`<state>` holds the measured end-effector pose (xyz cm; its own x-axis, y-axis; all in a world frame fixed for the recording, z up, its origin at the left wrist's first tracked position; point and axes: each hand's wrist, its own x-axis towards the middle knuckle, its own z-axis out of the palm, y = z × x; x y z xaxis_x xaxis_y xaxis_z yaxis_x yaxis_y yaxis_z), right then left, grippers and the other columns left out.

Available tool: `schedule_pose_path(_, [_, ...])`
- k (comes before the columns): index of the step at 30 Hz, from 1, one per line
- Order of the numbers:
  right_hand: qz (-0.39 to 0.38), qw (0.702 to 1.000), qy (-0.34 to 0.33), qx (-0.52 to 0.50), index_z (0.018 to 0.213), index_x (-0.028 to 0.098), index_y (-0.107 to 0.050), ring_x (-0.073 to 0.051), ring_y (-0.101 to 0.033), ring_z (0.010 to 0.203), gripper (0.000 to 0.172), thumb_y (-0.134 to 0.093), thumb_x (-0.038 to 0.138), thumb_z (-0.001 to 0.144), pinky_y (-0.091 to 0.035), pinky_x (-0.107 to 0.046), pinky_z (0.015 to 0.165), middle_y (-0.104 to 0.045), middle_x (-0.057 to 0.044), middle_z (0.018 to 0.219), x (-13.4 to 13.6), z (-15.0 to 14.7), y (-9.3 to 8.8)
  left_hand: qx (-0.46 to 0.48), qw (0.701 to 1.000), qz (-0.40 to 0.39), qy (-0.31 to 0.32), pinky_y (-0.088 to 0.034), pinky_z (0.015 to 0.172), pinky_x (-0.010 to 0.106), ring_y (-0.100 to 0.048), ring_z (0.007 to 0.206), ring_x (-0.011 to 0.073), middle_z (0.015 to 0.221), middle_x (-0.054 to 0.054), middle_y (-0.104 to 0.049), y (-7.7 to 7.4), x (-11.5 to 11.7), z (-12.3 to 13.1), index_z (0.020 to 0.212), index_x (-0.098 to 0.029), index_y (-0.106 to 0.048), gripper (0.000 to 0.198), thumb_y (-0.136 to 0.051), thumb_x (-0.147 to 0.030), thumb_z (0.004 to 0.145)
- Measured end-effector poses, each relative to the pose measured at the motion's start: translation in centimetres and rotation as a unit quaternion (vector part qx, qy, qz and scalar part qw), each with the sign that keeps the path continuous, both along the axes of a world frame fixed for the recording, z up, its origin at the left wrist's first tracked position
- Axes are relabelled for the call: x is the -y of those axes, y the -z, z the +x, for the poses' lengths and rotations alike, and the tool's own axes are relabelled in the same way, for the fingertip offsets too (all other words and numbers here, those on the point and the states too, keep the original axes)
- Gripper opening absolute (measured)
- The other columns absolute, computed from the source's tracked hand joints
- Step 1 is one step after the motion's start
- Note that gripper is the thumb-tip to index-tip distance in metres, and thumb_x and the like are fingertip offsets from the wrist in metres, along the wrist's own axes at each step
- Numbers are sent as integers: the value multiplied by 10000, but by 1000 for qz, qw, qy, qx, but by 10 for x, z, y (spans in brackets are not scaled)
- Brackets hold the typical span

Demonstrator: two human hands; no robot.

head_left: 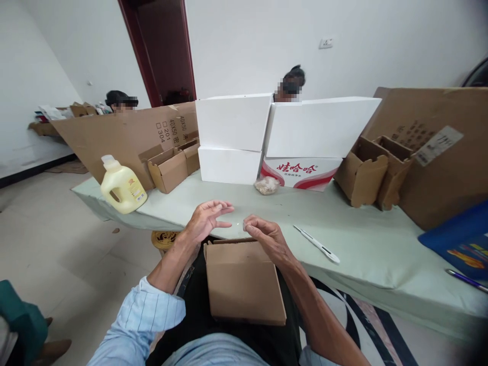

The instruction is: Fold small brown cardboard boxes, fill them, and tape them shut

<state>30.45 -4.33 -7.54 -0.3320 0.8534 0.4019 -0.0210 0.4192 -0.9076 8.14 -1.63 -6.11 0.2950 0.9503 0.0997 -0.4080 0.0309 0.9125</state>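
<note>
My left hand (208, 219) is raised over the near edge of the table, its fingers apart and holding nothing. Facing it, my right hand (269, 235) is closed in a pinch. A tiny pale, clear bit shows at those fingertips, too small to name. Below both hands a closed flat cardboard box (244, 284) rests on my lap. To the right of my right hand lies a white craft knife (318, 245) with a thin blade. Farther back on the table sits a small clear plastic bag (267, 185) with pale contents.
White boxes (234, 122) and a printed carton (301, 172) stand at the table's back. Left are a yellow detergent bottle (122, 185) and an open cardboard box (168, 170). Right are cardboard holders (362, 175), a blue package (457, 239) and a pen (467, 279). Two people sit beyond.
</note>
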Motion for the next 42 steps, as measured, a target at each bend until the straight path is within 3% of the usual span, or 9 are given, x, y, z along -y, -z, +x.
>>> schedule_pose_path(3, [-26, 998, -49, -17, 778, 218, -666, -174, -540, 818, 344, -675, 505, 967, -453, -318, 798, -628, -34, 938, 8, 1, -9, -18, 998, 58, -12, -639, 772, 339, -669, 1177, 300, 1283, 131, -667, -1, 1, -4, 954, -170, -783, 311, -906, -379, 758])
schedule_pose_path(9, [-96, 986, -128, -44, 790, 225, -653, -197, -541, 789, 388, -678, 581, 941, -477, -359, 808, -612, -39, 827, 13, 0, -12, -62, 970, 216, 95, -590, 935, 378, -629, 1236, 287, 1294, 121, -633, -13, 20, 9, 1029, -249, -839, 260, -895, -380, 811])
schedule_pose_path(13, [-136, 978, -150, -59, 759, 221, -616, -178, -506, 726, 411, -723, 591, 903, -457, -340, 757, -557, -9, 732, 15, -3, -11, -120, 950, 275, 85, -531, 1056, 427, -647, 1161, 261, 1173, 108, -659, -21, 25, 11, 930, -250, -860, 204, -888, -420, 822])
schedule_pose_path(18, [-162, 968, -175, -77, 725, 214, -605, -150, -458, 667, 426, -754, 577, 892, -413, -304, 683, -506, 14, 669, 17, -7, -12, -201, 918, 339, 47, -527, 997, 406, -664, 1048, 240, 1081, 95, -685, -29, 29, 9, 864, -251, -847, 199, -798, -438, 910])
schedule_pose_path(23, [-159, 978, -127, -55, 1133, 198, -749, -140, -513, 679, 402, -733, 539, 921, -448, -302, 695, -588, 11, 745, 16, 3, -1, -234, 898, 373, 1, -507, 991, 387, -664, 1040, 234, 1084, 95, -704, -39, 38, 1, 894, -217, -785, 194, -711, -375, 977])
schedule_pose_path(27, [-45, 984, 27, 168, 1403, 251, -669, -210, -641, 900, 482, -650, 503, 992, -533, -360, 832, -703, -58, 999, 43, 39, 29, -238, 916, 320, -50, -509, 937, 357, -661, 1008, 235, 1052, 102, -716, -38, 42, -17, 872, -194, -745, 213, -709, -380, 970])
schedule_pose_path(33, [235, 841, 61, 483, 1599, 332, -476, -458, -371, 1521, 978, -917, 266, 728, -367, -728, 1152, -388, -191, 1680, 108, 81, 101, -238, 943, 218, -82, -497, 814, 284, -648, 870, 183, 938, 73, -735, -17, 43, -33, 810, -165, -741, 226, -769, -374, 891])
schedule_pose_path(37, [336, 793, 70, 503, 1560, 236, -513, -422, -267, 1594, 796, -823, 221, 827, -316, -738, 1194, -386, -198, 1686, 103, 71, 128, -239, 949, 184, -92, -488, 763, 269, -632, 825, 173, 893, 69, -737, -13, 44, -26, 800, -156, -749, 258, -788, -406, 850])
schedule_pose_path(42, [401, 809, 82, 421, 1613, 206, -431, -400, -225, 1615, 771, -754, 292, 918, -334, -682, 1237, -310, -196, 1722, 80, 64, 128, -240, 950, 147, -133, -505, 820, 276, -652, 889, 188, 941, 75, -760, -6, 45, -34, 815, -166, -756, 282, -807, -443, 826])
